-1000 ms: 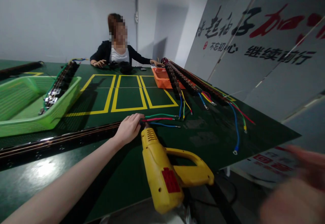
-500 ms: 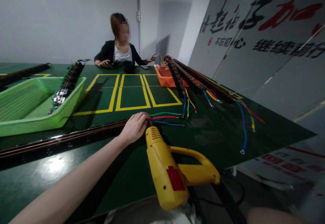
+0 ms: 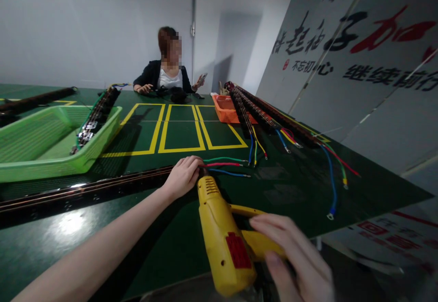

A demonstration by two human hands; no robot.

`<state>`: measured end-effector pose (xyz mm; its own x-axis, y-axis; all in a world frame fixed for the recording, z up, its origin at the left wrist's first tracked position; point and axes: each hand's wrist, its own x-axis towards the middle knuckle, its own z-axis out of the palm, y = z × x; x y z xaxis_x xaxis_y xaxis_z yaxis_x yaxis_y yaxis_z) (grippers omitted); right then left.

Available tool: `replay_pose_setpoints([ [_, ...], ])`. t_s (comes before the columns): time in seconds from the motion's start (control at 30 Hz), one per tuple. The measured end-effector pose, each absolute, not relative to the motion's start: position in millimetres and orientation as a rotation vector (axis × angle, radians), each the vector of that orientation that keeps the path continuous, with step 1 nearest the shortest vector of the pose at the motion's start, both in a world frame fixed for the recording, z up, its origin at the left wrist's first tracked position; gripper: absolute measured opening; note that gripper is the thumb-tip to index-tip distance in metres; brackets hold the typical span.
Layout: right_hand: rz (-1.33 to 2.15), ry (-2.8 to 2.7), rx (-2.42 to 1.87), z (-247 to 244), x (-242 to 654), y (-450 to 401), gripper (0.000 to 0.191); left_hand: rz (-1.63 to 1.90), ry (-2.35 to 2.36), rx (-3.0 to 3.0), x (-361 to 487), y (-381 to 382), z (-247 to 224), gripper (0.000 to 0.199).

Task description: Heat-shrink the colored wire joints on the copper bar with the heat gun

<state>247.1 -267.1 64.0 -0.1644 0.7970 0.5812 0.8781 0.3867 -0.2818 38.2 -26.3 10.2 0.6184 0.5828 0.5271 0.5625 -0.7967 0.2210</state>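
My left hand is closed over the right end of a long black strip with copper-coloured rods. Green, red and blue wires with metal lugs stick out beyond its fingers. Just below the fingers is the nozzle of a yellow heat gun, which lies on the green table with its body toward me. My right hand is at the heat gun's handle, fingers stretched and thumb apart, not closed round it; whether it touches is unclear.
A green basket at left holds another wired strip. An orange basket stands at the back, with several wired strips leaning on it and lugs toward me. Across the table sits a person holding a phone. The table's edge runs along the right.
My right hand has come in from the lower right to the heat gun's handle. My left hand stays on the strip. The view has shifted slightly; the person's phone hand is more raised.
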Motion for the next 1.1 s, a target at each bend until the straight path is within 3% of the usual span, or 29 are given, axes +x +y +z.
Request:
replay_pose_setpoints([
  [0.07,-0.114,-2.085,-1.421,52,236,-249,0.043,0.924,1.056,2.805,38,-26,10,0.021],
  [0.23,-0.247,-2.21,-1.49,27,233,-247,0.099,0.887,1.121,2.837,37,-25,8,0.019],
  [0.4,-0.17,-2.307,-1.566,32,234,-242,0.126,0.864,1.129,2.857,36,-24,6,0.021],
  [0.7,0.321,-2.205,-1.738,45,253,-237,0.13,0.855,1.161,2.872,35,-28,7,0.02],
  [1.1,0.292,-1.976,-1.824,41,319,-270,0.11,0.878,1.238,2.816,34,-30,7,0.023],
])
